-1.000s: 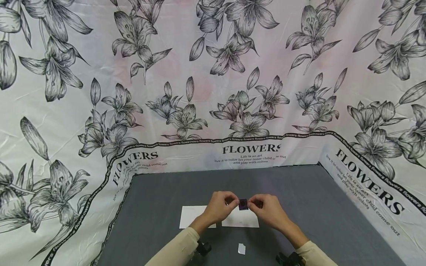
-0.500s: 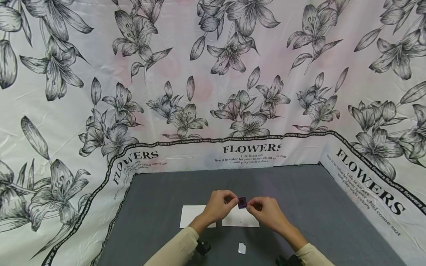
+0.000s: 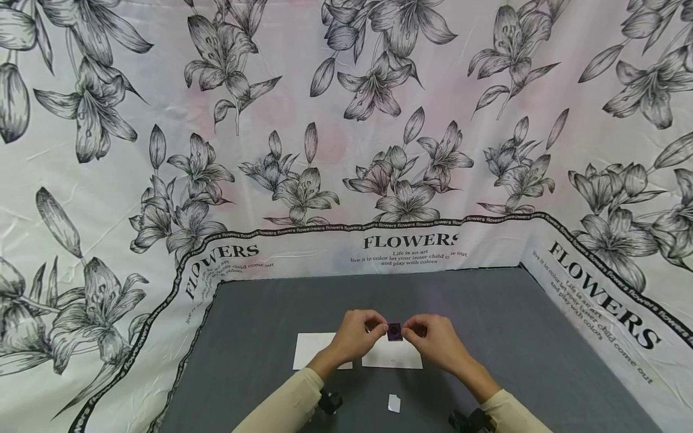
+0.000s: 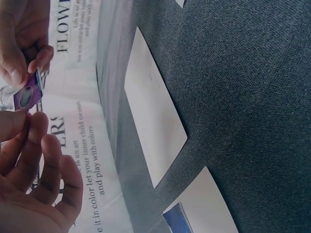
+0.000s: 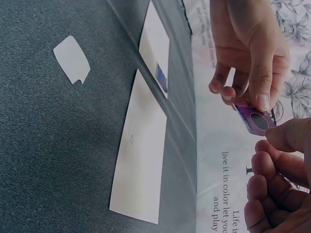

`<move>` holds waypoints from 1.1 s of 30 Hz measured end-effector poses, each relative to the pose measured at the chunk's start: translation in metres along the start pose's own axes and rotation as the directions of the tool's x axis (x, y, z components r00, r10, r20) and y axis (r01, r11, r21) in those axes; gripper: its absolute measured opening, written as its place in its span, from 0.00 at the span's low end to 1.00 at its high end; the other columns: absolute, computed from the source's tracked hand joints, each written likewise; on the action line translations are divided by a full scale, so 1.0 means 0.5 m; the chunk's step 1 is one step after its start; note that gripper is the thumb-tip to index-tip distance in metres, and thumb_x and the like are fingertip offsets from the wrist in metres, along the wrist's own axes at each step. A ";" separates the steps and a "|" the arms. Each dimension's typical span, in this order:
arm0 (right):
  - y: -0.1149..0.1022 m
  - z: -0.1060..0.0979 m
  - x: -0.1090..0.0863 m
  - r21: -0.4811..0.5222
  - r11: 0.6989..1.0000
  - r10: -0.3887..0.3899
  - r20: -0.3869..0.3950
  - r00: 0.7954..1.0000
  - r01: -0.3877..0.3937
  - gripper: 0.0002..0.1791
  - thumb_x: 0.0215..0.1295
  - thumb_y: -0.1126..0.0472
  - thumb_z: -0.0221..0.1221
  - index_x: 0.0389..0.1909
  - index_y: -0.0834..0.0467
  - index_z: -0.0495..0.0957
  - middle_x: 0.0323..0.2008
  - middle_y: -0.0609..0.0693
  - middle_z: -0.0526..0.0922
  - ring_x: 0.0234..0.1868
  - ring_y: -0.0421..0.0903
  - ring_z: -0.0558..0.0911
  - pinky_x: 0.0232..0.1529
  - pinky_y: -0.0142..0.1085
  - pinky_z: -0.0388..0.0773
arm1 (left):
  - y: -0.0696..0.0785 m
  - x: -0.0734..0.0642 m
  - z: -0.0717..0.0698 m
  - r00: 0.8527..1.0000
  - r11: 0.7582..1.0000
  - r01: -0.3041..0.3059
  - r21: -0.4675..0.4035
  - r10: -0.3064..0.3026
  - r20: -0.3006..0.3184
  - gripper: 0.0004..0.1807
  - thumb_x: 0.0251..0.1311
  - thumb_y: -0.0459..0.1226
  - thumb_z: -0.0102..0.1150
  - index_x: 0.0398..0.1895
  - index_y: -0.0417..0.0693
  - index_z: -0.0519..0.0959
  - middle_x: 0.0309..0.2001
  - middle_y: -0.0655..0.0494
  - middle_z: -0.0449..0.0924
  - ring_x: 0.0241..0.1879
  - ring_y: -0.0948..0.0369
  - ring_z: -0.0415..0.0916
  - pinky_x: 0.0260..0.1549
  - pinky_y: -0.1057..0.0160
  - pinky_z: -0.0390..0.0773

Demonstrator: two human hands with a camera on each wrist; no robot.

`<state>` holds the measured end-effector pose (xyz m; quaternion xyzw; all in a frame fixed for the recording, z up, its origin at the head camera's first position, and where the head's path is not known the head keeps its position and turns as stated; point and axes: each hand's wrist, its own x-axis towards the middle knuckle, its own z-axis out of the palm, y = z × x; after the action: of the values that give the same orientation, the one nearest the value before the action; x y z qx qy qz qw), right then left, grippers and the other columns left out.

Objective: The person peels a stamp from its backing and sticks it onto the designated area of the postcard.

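A small purple square piece [image 3: 394, 332] with a dark round centre is held up between my two hands; what it is made of I cannot tell. On its left side, the thumb and forefinger of my left hand [image 3: 357, 332] pinch the edge. My right hand [image 3: 435, 341] pinches the opposite edge. In the right wrist view, the purple piece [image 5: 257, 120] is tilted, its oval centre showing. Beneath the hands lies a blank-looking white card [image 3: 392, 356] with faint marks. A second white card [image 3: 314, 350] lies to its left, bearing a blue patch [image 4: 178, 219] in the left wrist view.
A small torn white paper scrap [image 3: 394, 403] lies nearer to me on the dark grey cloth-covered table [image 3: 260, 325]. White flower-printed curtain [image 3: 411, 240] stands along the back and both sides of the table.
Half a second ago the purple piece was tilted and the right hand sat slightly lower. Now the piece is straighter and the right hand has risen a little. The left hand has barely moved.
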<state>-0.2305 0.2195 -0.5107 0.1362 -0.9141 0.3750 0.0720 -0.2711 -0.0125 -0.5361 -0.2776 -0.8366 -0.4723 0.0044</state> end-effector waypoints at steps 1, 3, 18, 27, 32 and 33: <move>0.000 0.000 0.001 -0.004 1.000 0.000 -0.002 1.000 0.000 0.03 0.73 0.59 0.71 0.37 0.50 0.91 0.30 0.38 0.87 0.30 0.34 0.80 0.34 0.32 0.78 | 0.001 0.000 0.000 1.000 1.000 -0.002 0.000 0.002 0.003 0.06 0.76 0.38 0.67 0.43 0.49 0.91 0.36 0.61 0.90 0.31 0.73 0.79 0.32 0.70 0.78; 0.000 -0.001 0.002 -0.009 1.000 0.000 -0.003 1.000 0.000 0.03 0.72 0.60 0.71 0.36 0.49 0.91 0.30 0.38 0.87 0.30 0.33 0.79 0.34 0.32 0.78 | 0.001 0.000 0.001 1.000 1.000 -0.009 0.000 0.009 0.010 0.05 0.76 0.37 0.67 0.43 0.49 0.91 0.36 0.61 0.90 0.31 0.73 0.79 0.31 0.70 0.79; 0.010 0.001 0.003 -0.025 1.000 -0.005 -0.025 1.000 0.004 0.05 0.71 0.62 0.72 0.34 0.50 0.89 0.28 0.39 0.85 0.27 0.34 0.77 0.31 0.31 0.75 | 0.007 0.005 0.008 1.000 1.000 -0.008 0.013 0.008 0.028 0.06 0.76 0.39 0.67 0.43 0.49 0.91 0.35 0.63 0.90 0.31 0.74 0.78 0.32 0.71 0.79; 0.016 -0.011 0.005 -0.054 0.998 -0.017 -0.072 0.997 0.013 0.05 0.71 0.62 0.71 0.34 0.50 0.89 0.29 0.39 0.85 0.29 0.34 0.77 0.32 0.32 0.75 | 0.019 0.024 0.023 1.000 1.000 -0.024 0.016 0.024 -0.018 0.06 0.76 0.38 0.67 0.42 0.48 0.91 0.35 0.60 0.90 0.30 0.74 0.78 0.33 0.71 0.79; 0.021 -0.015 0.006 -0.055 0.998 -0.009 -0.084 0.996 0.004 0.05 0.71 0.62 0.71 0.34 0.51 0.89 0.28 0.40 0.85 0.29 0.35 0.78 0.32 0.32 0.76 | 0.030 0.031 0.033 0.999 1.000 0.006 0.016 -0.005 -0.043 0.06 0.75 0.38 0.67 0.41 0.48 0.91 0.35 0.59 0.90 0.30 0.73 0.77 0.33 0.70 0.79; 0.023 -0.016 0.007 -0.055 0.998 -0.004 -0.085 0.996 0.000 0.05 0.71 0.62 0.71 0.34 0.51 0.89 0.29 0.40 0.86 0.29 0.35 0.78 0.33 0.32 0.76 | 0.032 0.032 0.035 0.999 1.000 0.013 0.013 -0.012 -0.047 0.06 0.75 0.37 0.67 0.41 0.47 0.91 0.34 0.59 0.90 0.31 0.73 0.77 0.33 0.70 0.79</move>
<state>-0.2369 0.2321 -0.5119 0.1189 -0.9200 0.3552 0.1151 -0.2726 0.0151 -0.5291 -0.2612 -0.8410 -0.4732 0.0229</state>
